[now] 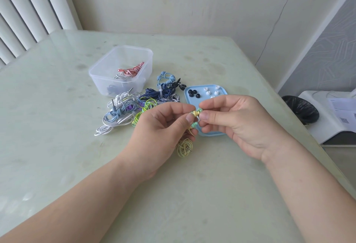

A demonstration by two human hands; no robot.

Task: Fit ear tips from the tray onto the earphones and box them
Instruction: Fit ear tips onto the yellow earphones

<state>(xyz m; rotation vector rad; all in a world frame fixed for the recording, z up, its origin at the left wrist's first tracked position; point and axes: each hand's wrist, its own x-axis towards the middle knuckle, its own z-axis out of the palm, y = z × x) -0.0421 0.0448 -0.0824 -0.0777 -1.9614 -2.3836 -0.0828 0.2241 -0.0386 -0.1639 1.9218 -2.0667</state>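
My left hand [165,125] pinches a yellow-and-mint earphone [195,113] near the table's middle; its coiled yellow cable [184,147] hangs down onto the table. My right hand [237,121] meets it from the right, thumb and forefinger closed at the earbud's tip; what they hold there is too small to see. Right behind the hands lies the light-blue tray [187,93] with black ear tips [193,93] and white ear tips [210,91]. A clear plastic box [121,69] at the back holds a red-striped earphone [133,70] and others.
A tangle of earphones [134,106] in white, blue, green, purple and navy lies between the box and the tray. The table's right edge runs close past the tray. Off the table to the right stand a black-lined bin [300,110] and a white appliance [331,119].
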